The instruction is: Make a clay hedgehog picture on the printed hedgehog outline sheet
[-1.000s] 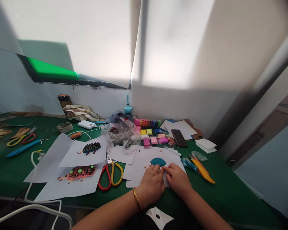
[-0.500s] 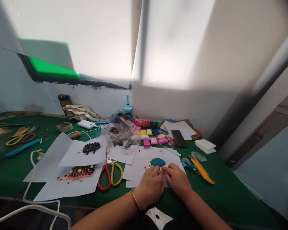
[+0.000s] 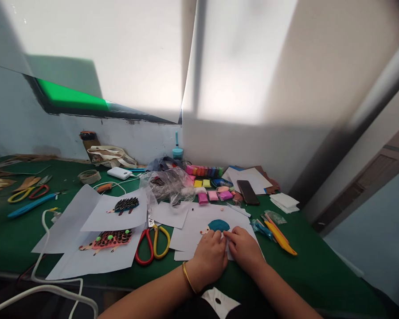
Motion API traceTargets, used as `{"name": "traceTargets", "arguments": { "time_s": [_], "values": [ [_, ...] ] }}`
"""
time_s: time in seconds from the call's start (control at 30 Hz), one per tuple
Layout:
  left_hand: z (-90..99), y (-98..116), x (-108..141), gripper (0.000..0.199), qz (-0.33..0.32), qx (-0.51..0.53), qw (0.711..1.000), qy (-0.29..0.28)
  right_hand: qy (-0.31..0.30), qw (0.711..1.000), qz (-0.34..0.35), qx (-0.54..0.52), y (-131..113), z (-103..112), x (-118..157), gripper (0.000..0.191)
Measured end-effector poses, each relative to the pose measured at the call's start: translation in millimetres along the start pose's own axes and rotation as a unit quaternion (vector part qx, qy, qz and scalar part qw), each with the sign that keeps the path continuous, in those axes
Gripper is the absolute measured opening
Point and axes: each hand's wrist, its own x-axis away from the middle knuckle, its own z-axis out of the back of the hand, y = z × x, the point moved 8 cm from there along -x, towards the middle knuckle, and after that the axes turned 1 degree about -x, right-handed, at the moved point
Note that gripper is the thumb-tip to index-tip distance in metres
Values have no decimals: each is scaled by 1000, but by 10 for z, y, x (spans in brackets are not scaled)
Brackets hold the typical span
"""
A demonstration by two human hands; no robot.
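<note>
A flat clay hedgehog with a blue body [image 3: 218, 225] and a small pale face [image 3: 205, 230] is stuck on a white sheet of paper [image 3: 199, 217]. My left hand [image 3: 211, 254] lies over its lower edge with bent fingers pressed together, hiding what is under them. From the other side my right hand [image 3: 245, 248] comes in, its index finger reaching to the blue body's lower right edge, the other fingers curled. Both hands' fingertips nearly meet there. Whatever small piece they may hold is hidden.
Red-and-yellow-handled scissors [image 3: 153, 243] lie left of the paper. Farther left are two finished hedgehog sheets [image 3: 96, 217]. Behind are clay packs [image 3: 213, 195], a plastic bag [image 3: 164, 184] and a phone [image 3: 248, 192]. A yellow cutter [image 3: 281, 239] lies to the right.
</note>
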Motion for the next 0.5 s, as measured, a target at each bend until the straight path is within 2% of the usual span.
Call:
{"name": "traceTargets", "arguments": {
  "time_s": [0.1, 0.27, 0.5],
  "values": [
    [-4, -5, 0, 34, 4, 0, 1000, -1, 9, 999, -1, -32, 39, 7, -2, 38],
    [-5, -15, 1, 31, 12, 0, 1000, -6, 65, 990, -37, -117, 188, 85, -4, 38],
    [-7, -25, 12, 34, 13, 4, 1000, -2, 55, 988, -60, -134, 262, 15, -38, 25]
  ]
}}
